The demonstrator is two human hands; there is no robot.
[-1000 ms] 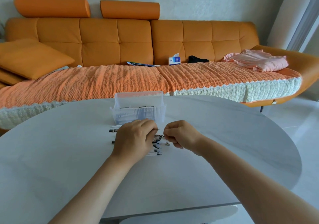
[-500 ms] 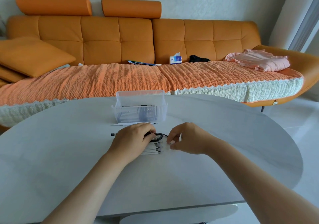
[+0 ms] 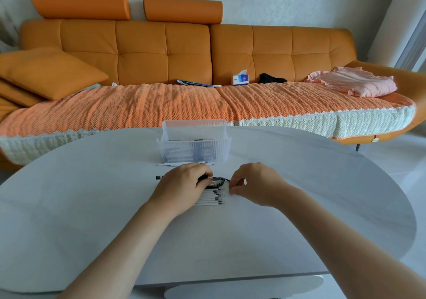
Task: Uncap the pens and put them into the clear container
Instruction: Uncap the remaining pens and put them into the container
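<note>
Held pen: we see the left hand [image 3: 182,188] curled round one pen [image 3: 202,178], above the row.
Right hand [image 3: 252,183]: fingertips drawn together beside its dark end; whether they pinch a cap, we cannot tell.
Remaining pens [image 3: 213,198]: a row on the table [image 3: 92,195].
Clear container [image 3: 194,147]: just beyond, holding pens.
Handling: we judge pens light, stiff, smooth, apt to roll; grip mid-barrel.

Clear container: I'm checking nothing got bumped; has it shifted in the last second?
No. The clear container still sits at the table's far edge, behind the loose pens.
</note>
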